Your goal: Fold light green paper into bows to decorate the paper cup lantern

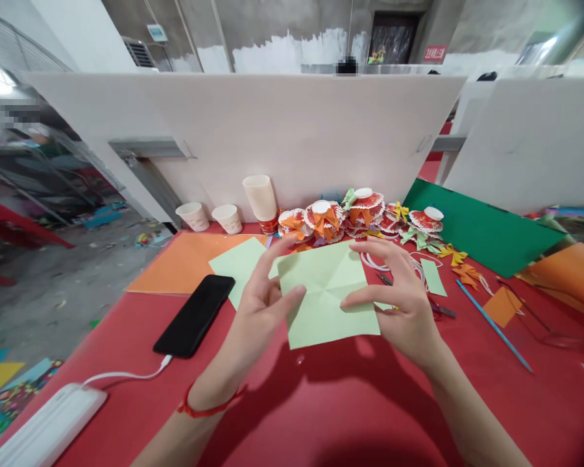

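Between my hands is a square sheet of light green paper, raised above the red table and marked with crossing creases. My left hand grips its left edge, thumb on the near face and fingers behind. On the right side, my right hand holds the sheet with fingers at its top corner and across its face. A red string bracelet circles my left wrist. More light green paper lies behind my left hand, partly over a large orange sheet.
A black phone is cabled to a white power bank at left. Paper cups and pleated red-and-white paper crafts line the back by a white partition. Right are a blue stick, glasses, and green board.
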A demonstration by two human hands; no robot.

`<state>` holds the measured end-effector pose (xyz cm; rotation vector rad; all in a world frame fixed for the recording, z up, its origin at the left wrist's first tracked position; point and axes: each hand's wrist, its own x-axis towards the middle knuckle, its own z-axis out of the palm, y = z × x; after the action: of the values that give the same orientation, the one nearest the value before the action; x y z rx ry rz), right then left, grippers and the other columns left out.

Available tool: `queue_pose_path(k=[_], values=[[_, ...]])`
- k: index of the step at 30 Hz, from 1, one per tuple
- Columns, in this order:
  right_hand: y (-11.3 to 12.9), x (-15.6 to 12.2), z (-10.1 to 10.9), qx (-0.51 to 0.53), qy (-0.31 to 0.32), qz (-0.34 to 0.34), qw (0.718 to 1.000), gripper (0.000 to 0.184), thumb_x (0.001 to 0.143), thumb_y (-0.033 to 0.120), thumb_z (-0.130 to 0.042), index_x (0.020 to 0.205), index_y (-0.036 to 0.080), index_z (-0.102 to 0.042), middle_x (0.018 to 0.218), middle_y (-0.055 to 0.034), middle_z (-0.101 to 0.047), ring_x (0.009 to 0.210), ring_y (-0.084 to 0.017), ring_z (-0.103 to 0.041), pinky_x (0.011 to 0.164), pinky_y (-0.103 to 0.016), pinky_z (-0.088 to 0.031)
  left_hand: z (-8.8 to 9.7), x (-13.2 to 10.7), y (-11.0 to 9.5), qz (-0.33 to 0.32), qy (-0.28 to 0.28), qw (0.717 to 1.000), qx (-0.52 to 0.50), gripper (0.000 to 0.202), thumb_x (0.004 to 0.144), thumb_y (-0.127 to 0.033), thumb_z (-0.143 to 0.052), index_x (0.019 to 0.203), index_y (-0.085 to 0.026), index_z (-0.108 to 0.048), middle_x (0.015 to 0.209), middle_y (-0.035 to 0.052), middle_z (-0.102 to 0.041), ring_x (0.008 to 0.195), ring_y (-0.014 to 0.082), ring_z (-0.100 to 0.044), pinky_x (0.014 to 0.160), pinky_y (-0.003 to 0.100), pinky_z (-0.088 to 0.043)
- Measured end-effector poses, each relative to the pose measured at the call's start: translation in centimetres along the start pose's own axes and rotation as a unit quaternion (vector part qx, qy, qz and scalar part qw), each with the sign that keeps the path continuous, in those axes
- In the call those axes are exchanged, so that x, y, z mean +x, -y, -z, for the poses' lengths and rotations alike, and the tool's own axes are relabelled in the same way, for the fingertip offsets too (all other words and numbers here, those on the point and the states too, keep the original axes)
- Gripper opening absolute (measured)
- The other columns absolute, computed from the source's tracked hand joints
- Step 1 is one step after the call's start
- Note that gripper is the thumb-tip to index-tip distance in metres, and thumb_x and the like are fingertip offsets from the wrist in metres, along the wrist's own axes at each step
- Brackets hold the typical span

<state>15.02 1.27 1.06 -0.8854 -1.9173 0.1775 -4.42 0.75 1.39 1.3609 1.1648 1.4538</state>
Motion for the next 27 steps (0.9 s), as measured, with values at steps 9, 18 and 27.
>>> queue_pose_path(k=[9,18,27], values=[[0.1,0.4,0.2,0.224,0.090,-0.222,0.945,0.023,0.088,0.025,-0.049,0.078,0.023,-0.069,0.091,-0.0037,-0.067,0.087,-0.018,-0.063,0.072,-0.030,-0.051,0.1,-0.5,0.0,-0.041,0.071,0.989,0.126,0.024,0.070,-0.016,-0.071,0.093,-0.021,-0.074,0.089,0.0028,-0.075,0.057,0.0124,-0.062,0.043,0.019,-0.048],[0.1,0.1,-0.6,0.356,0.069,-0.285,0.887,0.010,0.064,0.016,-0.078,0.071,0.021,-0.072,0.069,0.0007,-0.069,0.063,-0.012,-0.061,0.056,-0.023,-0.048,0.8,-0.8,-0.4,-0.001,0.110,0.994,0.021,0.028,0.063,-0.015,-0.079,0.089,-0.023,-0.075,0.083,0.0003,-0.075,0.068,0.0126,-0.067,0.058,0.017,-0.056],[0.3,0.2,-0.1,0.457,0.115,-0.318,0.823,0.019,0.061,0.013,-0.080,0.075,0.024,-0.075,0.070,0.0024,-0.068,0.061,-0.009,-0.060,0.053,-0.020,-0.048,1.1,-0.1,-0.7,-0.007,0.123,0.992,-0.008,0.016,0.065,-0.009,-0.075,0.074,-0.022,-0.077,0.055,-0.0023,-0.064,0.044,0.0046,-0.047,0.040,0.011,-0.042]])
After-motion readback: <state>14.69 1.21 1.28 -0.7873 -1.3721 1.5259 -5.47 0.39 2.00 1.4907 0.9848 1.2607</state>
